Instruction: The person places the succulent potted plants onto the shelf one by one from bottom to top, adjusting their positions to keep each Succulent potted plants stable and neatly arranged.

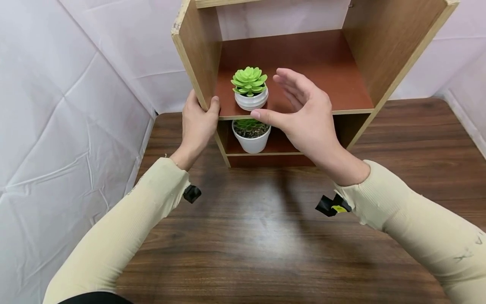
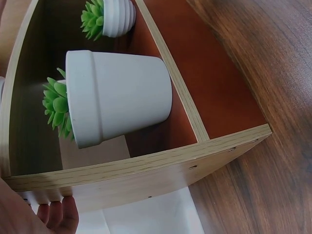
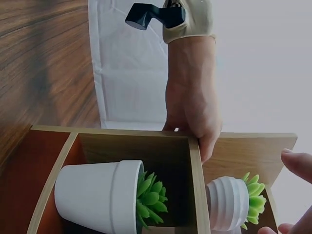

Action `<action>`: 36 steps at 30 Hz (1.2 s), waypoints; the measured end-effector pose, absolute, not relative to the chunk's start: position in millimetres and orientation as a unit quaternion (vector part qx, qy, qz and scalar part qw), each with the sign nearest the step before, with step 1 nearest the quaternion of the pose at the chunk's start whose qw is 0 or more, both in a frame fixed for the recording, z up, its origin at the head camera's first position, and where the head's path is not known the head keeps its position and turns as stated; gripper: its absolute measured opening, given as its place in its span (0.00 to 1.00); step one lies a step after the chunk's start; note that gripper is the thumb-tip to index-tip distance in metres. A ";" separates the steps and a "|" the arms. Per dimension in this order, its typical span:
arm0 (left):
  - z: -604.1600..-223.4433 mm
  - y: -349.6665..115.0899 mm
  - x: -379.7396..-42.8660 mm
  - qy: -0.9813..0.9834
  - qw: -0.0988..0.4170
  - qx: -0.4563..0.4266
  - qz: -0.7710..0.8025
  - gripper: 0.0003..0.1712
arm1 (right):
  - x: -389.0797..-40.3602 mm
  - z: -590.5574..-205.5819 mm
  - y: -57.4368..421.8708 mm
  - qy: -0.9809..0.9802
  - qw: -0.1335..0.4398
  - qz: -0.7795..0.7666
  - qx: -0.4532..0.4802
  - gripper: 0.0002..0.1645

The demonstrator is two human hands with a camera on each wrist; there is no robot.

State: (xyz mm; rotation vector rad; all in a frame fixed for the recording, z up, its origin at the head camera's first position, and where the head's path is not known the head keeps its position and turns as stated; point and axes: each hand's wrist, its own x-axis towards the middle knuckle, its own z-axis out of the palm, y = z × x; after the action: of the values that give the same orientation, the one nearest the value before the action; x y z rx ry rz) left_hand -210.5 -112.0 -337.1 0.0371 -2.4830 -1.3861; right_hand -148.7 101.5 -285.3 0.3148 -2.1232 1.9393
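Note:
My left hand (image 1: 199,120) grips the left side panel of a wooden shelf (image 1: 398,55), thumb at its front edge; in the left wrist view the fingers (image 2: 70,214) lie against the panel's outer face. A small succulent in a ribbed white pot (image 1: 250,89) stands upright at the left of the upper red-brown board. Just right of it, my right hand (image 1: 309,114) is held with fingers extended and thumb apart, holding nothing. Below, a larger white pot with a green plant (image 1: 252,137) stands in the lower compartment, its top partly hidden by the board.
A second ribbed pot with a green plant (image 2: 119,18) stands in the lower compartment, seen in the left wrist view. The shelf stands on a dark wooden table (image 1: 243,245). White sheeting (image 1: 68,105) hangs at the left and behind.

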 end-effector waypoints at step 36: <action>-336.4 -124.1 -208.7 -0.861 0.140 0.018 -0.489 0.20 | -121.1 -313.6 135.8 -0.689 0.150 0.704 0.089 0.33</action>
State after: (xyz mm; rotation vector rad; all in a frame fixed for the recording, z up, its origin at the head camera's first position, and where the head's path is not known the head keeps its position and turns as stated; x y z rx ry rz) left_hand -208.7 -124.1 -336.4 0.0529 -2.4859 -1.4127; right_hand -121.1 135.8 -313.6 0.2553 -1.9788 2.0212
